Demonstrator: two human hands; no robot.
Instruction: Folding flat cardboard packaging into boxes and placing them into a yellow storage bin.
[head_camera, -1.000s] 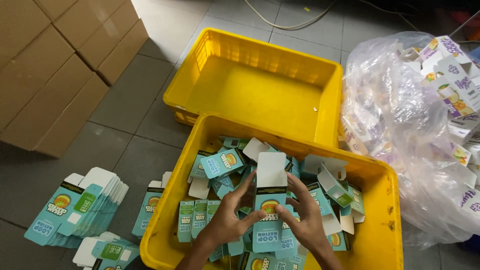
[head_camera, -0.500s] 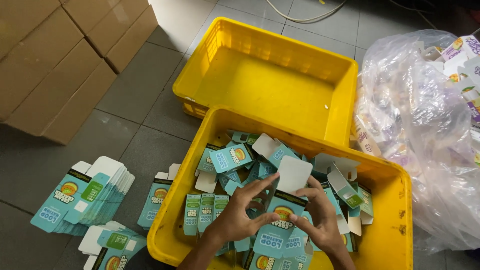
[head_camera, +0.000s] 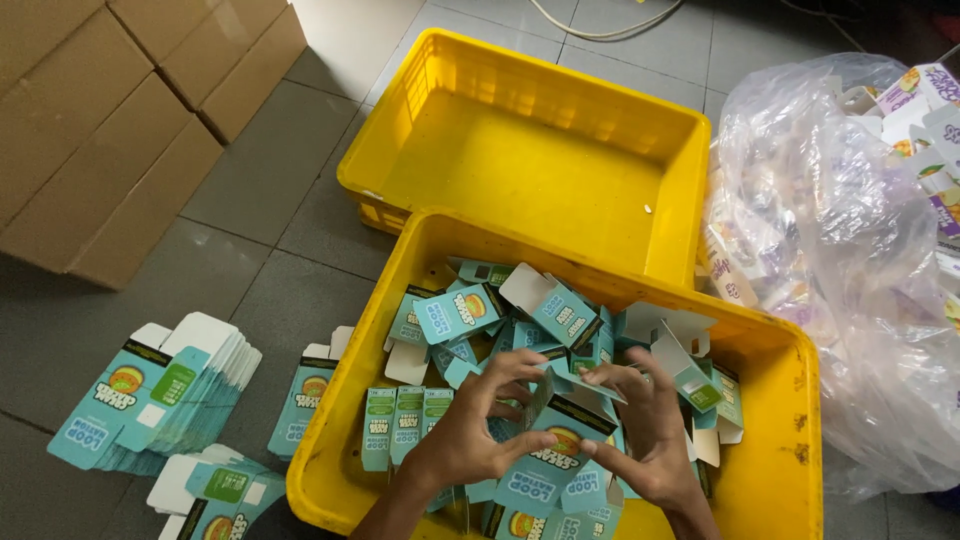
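Folded since the earlier frame, the white top flap of the teal carton (head_camera: 545, 455) now bends down toward the person instead of standing up. Head view: left hand (head_camera: 470, 435) and right hand (head_camera: 645, 440) both have their grip closed on this carton, thumbs on its printed face and fingertips (head_camera: 525, 362) pressing the flap, above the near yellow crate (head_camera: 765, 450), which is filled with loose teal cartons (head_camera: 465, 310). Just behind it sits a second yellow crate (head_camera: 530, 160). Stacked flat cartons (head_camera: 165, 390) lie on the tiled floor (head_camera: 270, 210) to the left, brown cardboard boxes (head_camera: 110, 110) beyond them, a clear plastic bag (head_camera: 840, 260) to the right.
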